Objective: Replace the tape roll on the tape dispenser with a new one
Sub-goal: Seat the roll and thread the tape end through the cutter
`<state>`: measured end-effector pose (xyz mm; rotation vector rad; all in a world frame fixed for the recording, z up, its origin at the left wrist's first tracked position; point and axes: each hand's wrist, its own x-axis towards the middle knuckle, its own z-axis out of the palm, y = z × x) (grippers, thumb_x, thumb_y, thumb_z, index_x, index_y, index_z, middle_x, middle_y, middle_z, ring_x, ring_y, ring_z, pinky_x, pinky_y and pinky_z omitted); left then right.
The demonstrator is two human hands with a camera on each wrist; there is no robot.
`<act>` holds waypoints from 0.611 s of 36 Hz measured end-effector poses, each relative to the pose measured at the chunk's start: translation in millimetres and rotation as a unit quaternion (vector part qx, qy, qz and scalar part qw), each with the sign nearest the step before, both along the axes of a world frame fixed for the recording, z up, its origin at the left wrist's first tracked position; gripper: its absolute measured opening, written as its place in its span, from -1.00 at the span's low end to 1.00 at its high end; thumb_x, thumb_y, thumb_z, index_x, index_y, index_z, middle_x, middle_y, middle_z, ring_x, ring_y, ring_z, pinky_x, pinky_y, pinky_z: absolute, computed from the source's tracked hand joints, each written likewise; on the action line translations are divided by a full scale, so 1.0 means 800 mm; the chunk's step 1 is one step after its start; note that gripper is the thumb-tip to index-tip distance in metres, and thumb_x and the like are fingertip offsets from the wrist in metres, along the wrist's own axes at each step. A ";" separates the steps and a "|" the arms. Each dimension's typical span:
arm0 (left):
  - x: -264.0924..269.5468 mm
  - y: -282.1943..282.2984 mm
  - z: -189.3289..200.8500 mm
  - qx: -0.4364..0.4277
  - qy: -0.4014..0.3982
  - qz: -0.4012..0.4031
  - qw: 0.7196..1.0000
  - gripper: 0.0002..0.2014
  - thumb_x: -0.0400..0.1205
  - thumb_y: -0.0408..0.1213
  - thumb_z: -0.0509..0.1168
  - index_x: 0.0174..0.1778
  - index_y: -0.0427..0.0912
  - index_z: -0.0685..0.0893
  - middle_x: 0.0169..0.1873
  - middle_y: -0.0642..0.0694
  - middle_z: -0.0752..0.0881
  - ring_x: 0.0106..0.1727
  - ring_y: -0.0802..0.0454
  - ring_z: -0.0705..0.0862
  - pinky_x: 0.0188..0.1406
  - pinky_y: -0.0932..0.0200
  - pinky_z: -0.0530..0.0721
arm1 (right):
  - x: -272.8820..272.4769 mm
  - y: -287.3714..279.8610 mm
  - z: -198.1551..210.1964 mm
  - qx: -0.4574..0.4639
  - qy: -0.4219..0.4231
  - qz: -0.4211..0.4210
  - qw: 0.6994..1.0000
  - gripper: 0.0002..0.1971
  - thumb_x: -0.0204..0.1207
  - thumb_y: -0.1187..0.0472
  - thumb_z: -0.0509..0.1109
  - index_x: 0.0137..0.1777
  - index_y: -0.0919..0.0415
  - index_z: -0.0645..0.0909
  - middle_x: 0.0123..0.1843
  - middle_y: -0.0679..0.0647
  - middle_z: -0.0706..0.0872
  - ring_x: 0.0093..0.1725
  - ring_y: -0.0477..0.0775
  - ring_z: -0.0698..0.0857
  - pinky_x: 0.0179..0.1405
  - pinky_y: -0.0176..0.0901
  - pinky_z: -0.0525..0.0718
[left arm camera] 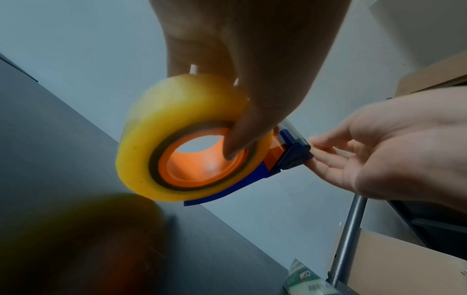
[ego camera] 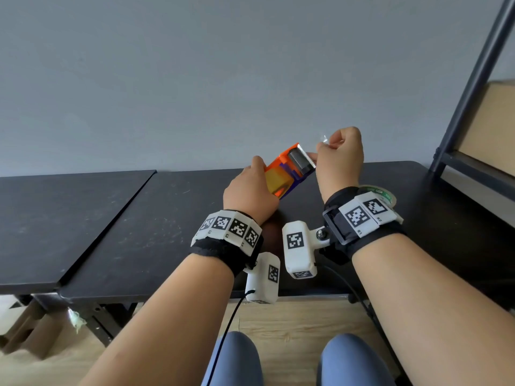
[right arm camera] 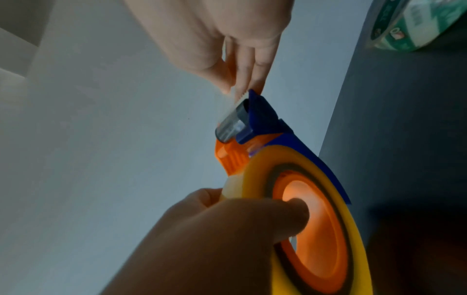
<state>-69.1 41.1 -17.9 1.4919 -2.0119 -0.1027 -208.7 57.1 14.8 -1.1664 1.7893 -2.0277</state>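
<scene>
An orange and blue tape dispenser [ego camera: 289, 169] is held up above the black table [ego camera: 167, 218], its serrated cutter pointing up and right. A yellowish tape roll [left arm camera: 182, 119] sits on its orange hub [left arm camera: 202, 167]. My left hand [ego camera: 250, 188] grips the dispenser and roll, with the thumb [left arm camera: 240, 139] hooked into the hub. My right hand [ego camera: 331, 146] is at the cutter end and pinches the clear tape end [ego camera: 323, 139] between thumb and forefinger. In the right wrist view its fingertips [right arm camera: 242, 79] sit right at the cutter and roller [right arm camera: 232, 123].
A second tape roll with a green label [ego camera: 383, 195] lies flat on the table behind my right wrist, seen also as the green-labelled roll [right arm camera: 414, 24]. A dark metal shelf frame [ego camera: 468, 93] with cardboard boxes stands at the right. A grey wall runs behind the table.
</scene>
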 end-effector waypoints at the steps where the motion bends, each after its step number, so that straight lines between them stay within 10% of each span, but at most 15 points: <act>1: 0.001 0.001 0.000 0.001 -0.001 -0.002 1.000 -0.57 0.46 -0.08 0.41 0.16 -0.06 0.41 -0.09 0.01 0.60 -0.05 -0.14 0.69 -0.27 0.09 0.52 | 0.000 -0.001 -0.002 -0.003 -0.022 0.000 1.000 -0.83 0.54 0.43 0.22 -0.05 0.13 0.41 -0.22 -0.10 0.51 -0.04 0.25 0.79 0.02 0.29 0.76; 17: 0.010 0.006 0.012 0.013 -0.007 -0.039 0.999 -0.55 0.46 -0.10 0.46 0.11 -0.13 0.39 -0.19 0.00 0.59 -0.07 -0.20 0.70 -0.22 0.07 0.61 | 0.009 0.000 0.004 0.000 -0.084 0.037 0.996 -0.70 0.40 0.42 0.22 -0.20 -0.08 0.44 -0.09 0.00 0.65 -0.03 0.30 0.82 0.03 0.28 0.79; 22: 0.013 0.006 0.012 0.019 -0.008 -0.047 0.999 -0.54 0.46 -0.13 0.47 0.14 -0.13 0.38 -0.16 0.00 0.58 -0.04 -0.19 0.69 -0.23 0.13 0.48 | 0.003 -0.002 -0.002 0.005 -0.062 0.053 0.997 -0.79 0.51 0.45 0.29 -0.08 0.10 0.46 -0.14 -0.03 0.61 -0.15 0.09 0.79 -0.07 -0.03 0.79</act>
